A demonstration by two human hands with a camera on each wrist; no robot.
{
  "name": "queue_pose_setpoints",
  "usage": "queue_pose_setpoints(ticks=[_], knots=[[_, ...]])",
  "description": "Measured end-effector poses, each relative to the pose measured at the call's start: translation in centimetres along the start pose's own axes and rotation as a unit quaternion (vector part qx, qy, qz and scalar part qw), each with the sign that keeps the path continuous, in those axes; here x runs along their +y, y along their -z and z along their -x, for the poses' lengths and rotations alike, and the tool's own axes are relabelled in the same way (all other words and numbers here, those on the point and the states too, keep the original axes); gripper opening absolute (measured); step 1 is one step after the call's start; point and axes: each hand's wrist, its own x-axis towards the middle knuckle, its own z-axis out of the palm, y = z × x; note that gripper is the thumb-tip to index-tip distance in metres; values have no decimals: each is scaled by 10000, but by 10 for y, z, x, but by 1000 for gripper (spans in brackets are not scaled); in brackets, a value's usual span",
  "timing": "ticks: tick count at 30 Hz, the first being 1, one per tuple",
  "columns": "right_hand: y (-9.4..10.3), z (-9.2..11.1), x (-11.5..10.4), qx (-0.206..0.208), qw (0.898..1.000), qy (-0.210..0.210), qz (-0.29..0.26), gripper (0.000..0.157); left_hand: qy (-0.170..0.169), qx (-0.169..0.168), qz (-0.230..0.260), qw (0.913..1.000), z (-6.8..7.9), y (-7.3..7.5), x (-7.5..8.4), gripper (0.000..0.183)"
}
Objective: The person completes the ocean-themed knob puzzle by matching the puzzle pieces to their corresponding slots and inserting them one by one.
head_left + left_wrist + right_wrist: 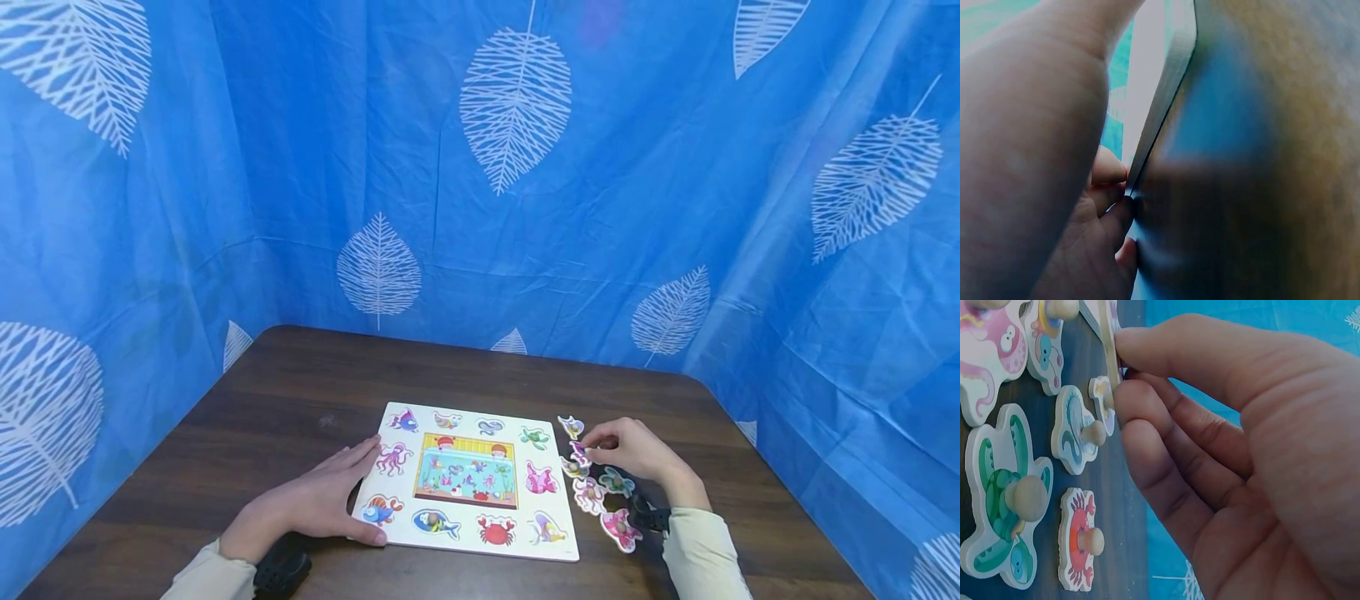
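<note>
A white wooden puzzle board printed with sea animals lies in front of me, an aquarium picture at its middle. My left hand rests at its near left corner, fingers along the left side and thumb at the front edge; the left wrist view shows fingertips touching the board's edge. To the right of the board, my right hand pinches a purple and pink puzzle piece between thumb and fingers. The right wrist view has that piece edge-on, its picture mostly hidden. A blue fish piece with a knob sits in the board's front row.
Several knobbed pieces lie beside the board: a pink octopus, a green turtle, a pink piece and a yellowish one. A red crab piece shows in the right wrist view. Blue cloth surrounds the dark table.
</note>
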Motion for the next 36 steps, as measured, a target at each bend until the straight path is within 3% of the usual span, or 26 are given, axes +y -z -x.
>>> queue_pose_setpoints(ticks=[36], knots=[[0,-9,-26,347,9993,-21,111,10,-37,-44,27,10000,2,2,3,125]])
